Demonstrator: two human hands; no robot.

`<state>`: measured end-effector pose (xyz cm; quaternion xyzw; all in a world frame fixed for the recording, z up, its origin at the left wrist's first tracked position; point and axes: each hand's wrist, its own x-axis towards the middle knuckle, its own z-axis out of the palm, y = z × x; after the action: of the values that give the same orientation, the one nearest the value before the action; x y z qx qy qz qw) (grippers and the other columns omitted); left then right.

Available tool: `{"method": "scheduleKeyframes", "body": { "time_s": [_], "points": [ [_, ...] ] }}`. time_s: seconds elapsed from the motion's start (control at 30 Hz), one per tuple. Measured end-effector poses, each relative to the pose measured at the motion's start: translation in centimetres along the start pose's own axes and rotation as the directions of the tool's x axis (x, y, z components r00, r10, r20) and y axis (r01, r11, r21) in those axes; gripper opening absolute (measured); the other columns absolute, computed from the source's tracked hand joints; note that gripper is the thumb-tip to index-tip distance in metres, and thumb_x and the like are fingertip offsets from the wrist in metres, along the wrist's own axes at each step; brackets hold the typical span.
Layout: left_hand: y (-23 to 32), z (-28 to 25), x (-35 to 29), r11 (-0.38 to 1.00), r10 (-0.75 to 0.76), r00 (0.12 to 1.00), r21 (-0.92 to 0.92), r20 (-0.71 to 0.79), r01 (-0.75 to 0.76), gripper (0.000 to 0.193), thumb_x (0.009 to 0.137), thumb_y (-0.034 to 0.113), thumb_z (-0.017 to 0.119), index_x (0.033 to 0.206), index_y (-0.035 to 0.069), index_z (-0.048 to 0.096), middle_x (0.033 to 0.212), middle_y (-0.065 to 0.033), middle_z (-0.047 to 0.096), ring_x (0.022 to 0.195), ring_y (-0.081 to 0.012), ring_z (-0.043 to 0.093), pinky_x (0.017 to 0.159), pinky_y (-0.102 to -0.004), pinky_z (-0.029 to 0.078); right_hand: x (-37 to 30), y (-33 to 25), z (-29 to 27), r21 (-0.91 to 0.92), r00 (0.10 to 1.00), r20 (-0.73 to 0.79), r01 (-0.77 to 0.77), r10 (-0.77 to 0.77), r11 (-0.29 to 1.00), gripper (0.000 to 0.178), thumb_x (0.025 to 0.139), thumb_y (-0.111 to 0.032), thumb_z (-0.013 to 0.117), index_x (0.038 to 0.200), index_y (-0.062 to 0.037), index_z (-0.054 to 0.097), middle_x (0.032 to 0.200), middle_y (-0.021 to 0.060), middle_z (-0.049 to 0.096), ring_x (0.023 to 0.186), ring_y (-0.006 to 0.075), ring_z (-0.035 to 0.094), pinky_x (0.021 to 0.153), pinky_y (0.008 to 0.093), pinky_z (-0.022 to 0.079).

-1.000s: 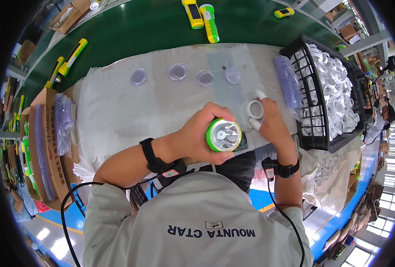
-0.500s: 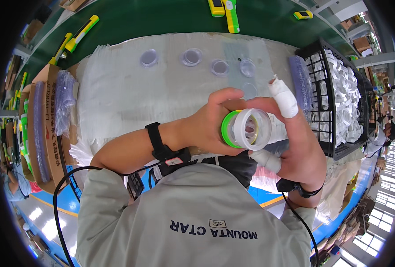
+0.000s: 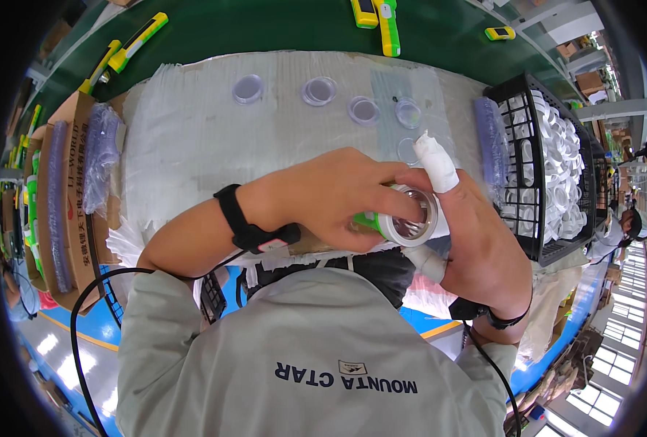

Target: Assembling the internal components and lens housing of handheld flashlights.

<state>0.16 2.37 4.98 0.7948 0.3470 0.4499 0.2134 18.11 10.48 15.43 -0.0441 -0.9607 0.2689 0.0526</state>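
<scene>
In front of my chest is a green flashlight (image 3: pixel 368 220) with a white ring (image 3: pixel 431 218) at its round, shiny front. My left hand (image 3: pixel 345 191) is closed about the green part, one finger reaching over the ring into its opening. From the right, my right hand (image 3: pixel 476 233) grips the white ring between fingers and thumb. White tape wraps its index finger and thumb. Most of the flashlight's body is hidden behind my left hand. Beyond my hands, several clear round plastic covers (image 3: pixel 319 91) lie spread over the sheeted work surface (image 3: pixel 192 146).
A black crate (image 3: pixel 531 167) full of white rings stands at the right, with bubble wrap (image 3: pixel 489 138) beside it. Cardboard boxes (image 3: pixel 79 197) stand at the left. Yellow-green flashlights (image 3: pixel 389 29) lie on the green bench (image 3: pixel 265 29) at the back. A black cable (image 3: pixel 76 313) runs from my left wrist.
My left hand has shifted over the flashlight, and a finger now reaches into the ring's opening. The right hand's taped index finger has moved slightly left. The flashlight front has turned a little.
</scene>
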Motion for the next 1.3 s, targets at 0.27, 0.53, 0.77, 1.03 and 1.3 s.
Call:
{"method": "scheduleKeyframes", "body": {
  "time_s": [0.27, 0.53, 0.77, 1.03, 1.3],
  "points": [
    [0.8, -0.8, 0.1, 0.996, -0.087, 0.996, -0.006, 0.016, 0.087, 0.038, 0.064, 0.013, 0.070, 0.101, 0.016, 0.061, 0.098, -0.0063, 0.057, 0.073, -0.0296, 0.058, 0.058, -0.0372, 0.046, 0.9, -1.9, 0.3, -0.248, 0.910, 0.030, -0.394, 0.413, 0.885, 0.071, 0.061, -0.006, 0.076, 0.126, -0.0028, 0.046, 0.099, 0.0137, 0.056, 0.084, 0.0327, 0.057, 0.071, 0.0376, 0.047],
    [1.2, -0.8, 0.1, 0.989, -0.146, 0.989, 0.040, 0.030, 0.145, 0.034, 0.069, 0.016, 0.069, 0.101, 0.016, 0.060, 0.094, -0.0069, 0.056, 0.071, -0.0302, 0.057, 0.060, -0.0401, 0.046, 1.8, -2.1, -1.4, -0.379, 0.949, 0.129, -0.222, 0.289, 0.898, 0.064, 0.058, -0.015, 0.078, 0.115, -0.0039, 0.052, 0.092, 0.0127, 0.055, 0.078, 0.0331, 0.057, 0.066, 0.0406, 0.046],
    [1.8, -0.8, 0.3, 0.991, -0.127, 0.991, 0.051, 0.032, 0.126, 0.031, 0.074, 0.020, 0.067, 0.103, 0.021, 0.058, 0.082, -0.0077, 0.055, 0.066, -0.0311, 0.056, 0.057, -0.0411, 0.044, 2.2, -3.2, -1.2, -0.448, 0.942, 0.160, -0.196, 0.294, 0.872, 0.043, 0.061, -0.024, 0.078, 0.092, -0.0036, 0.054, 0.078, 0.0071, 0.051, 0.059, 0.0260, 0.057, 0.048, 0.0352, 0.044],
    [1.0, -0.7, 0.1, 0.996, -0.066, 0.997, -0.056, 0.031, 0.068, 0.031, 0.073, 0.018, 0.069, 0.102, 0.021, 0.058, 0.082, -0.0067, 0.055, 0.068, -0.0295, 0.056, 0.057, -0.0397, 0.044, 2.6, 2.7, -0.2, -0.536, 0.941, 0.123, 0.330, -0.315, 0.777, 0.051, 0.060, -0.044, 0.076, 0.070, -0.0082, 0.042, 0.050, 0.0031, 0.038, 0.044, 0.0235, 0.049, 0.043, 0.0312, 0.039],
    [1.4, -0.7, -0.1, 0.985, -0.146, 0.989, -0.095, 0.018, 0.147, 0.029, 0.074, 0.017, 0.068, 0.101, 0.020, 0.058, 0.085, -0.0058, 0.054, 0.071, -0.0292, 0.057, 0.061, -0.0401, 0.044, 1.7, 2.2, 0.8, -0.525, 0.995, -0.005, 0.080, -0.097, 0.847, 0.054, 0.067, -0.050, 0.070, 0.079, -0.0034, 0.048, 0.054, 0.0054, 0.042, 0.043, 0.0235, 0.046, 0.041, 0.0318, 0.036]
  ]
}}
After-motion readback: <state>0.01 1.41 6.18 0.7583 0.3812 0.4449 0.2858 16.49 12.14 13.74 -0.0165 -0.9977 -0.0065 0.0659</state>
